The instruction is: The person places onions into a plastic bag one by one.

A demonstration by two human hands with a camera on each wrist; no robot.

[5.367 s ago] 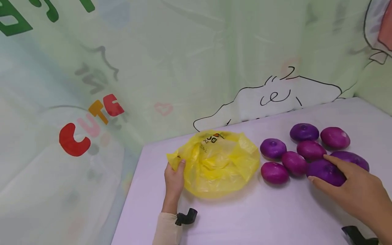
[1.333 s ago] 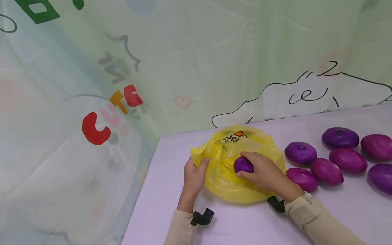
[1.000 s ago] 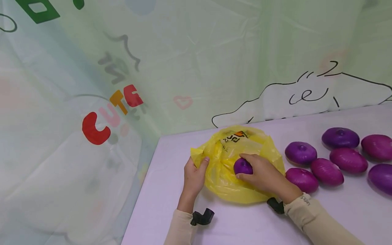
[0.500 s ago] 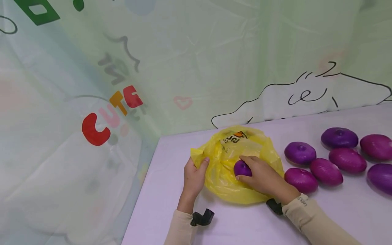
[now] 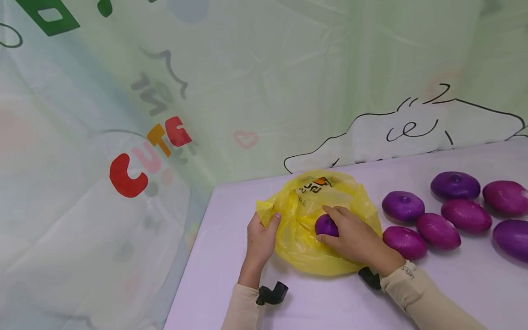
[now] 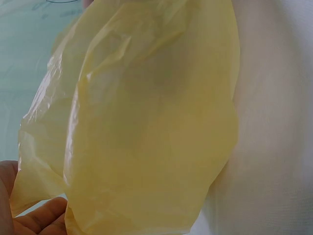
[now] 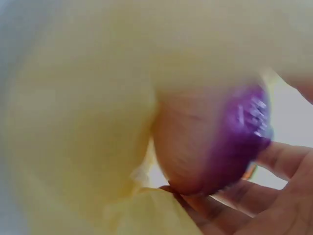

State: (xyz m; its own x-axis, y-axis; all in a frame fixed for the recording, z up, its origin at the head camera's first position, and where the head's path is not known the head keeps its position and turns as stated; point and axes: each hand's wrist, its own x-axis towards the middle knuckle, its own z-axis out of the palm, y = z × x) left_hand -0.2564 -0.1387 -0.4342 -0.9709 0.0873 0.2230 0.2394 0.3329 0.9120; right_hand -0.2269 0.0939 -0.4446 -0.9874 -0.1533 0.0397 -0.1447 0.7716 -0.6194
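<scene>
At the table's middle a thin yellow plastic bag (image 5: pixel 305 247) lies spread with its mouth facing up. My left hand (image 5: pixel 262 236) pinches the bag's left edge between thumb and fingers; in the left wrist view the bag (image 6: pixel 146 147) fills most of the picture, and the fingers (image 6: pixel 46 215) show at lower left. My right hand (image 5: pixel 356 236) holds a purple onion (image 5: pixel 326 225) in the bag's opening, thumb and fingers round it. The right wrist view shows that onion (image 7: pixel 234 137) against the fingers, partly hidden by blurred yellow plastic. The bag's inside is mostly hidden.
Several purple and magenta onions (image 5: pixel 439 231) lie grouped on the white table (image 5: pixel 321 302) to the right of the bag. Behind and to the left hangs a pale green printed curtain (image 5: pixel 268 82). Each wrist wears a black mount (image 5: pixel 272 293).
Since the oldest frame, my right hand has carried a purple onion left from the group into the bag's mouth. Over the last second both hands have hardly moved; the view has shifted slightly.
</scene>
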